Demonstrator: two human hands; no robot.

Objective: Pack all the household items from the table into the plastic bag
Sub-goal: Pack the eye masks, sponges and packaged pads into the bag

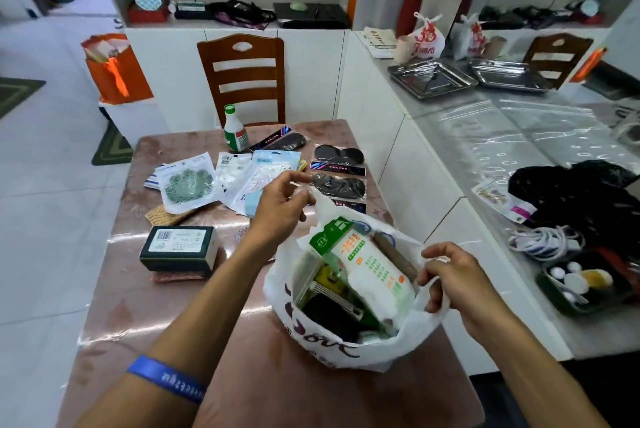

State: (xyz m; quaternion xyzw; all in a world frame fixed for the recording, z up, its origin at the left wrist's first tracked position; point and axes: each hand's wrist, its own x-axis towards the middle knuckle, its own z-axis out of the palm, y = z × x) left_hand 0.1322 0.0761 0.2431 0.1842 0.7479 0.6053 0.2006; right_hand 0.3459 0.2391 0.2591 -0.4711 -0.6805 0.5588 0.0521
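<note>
On my table [104, 306] I count: one white plastic bag [346, 351] at 5 o'clock, partly filled; one green-capped bottle [235, 130] at 12; three packs of dark insoles [337, 166] at 1 to 2; one dark boxed item [180, 246] at 9; one pack of green rings [188, 183] at 10. Flat clear packets [256, 178] near 11 overlap; I make out about three, count uncertain.

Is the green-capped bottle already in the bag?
No. The green-capped bottle stands upright on the table at its far edge by the chair, well apart from the white plastic bag.
</note>
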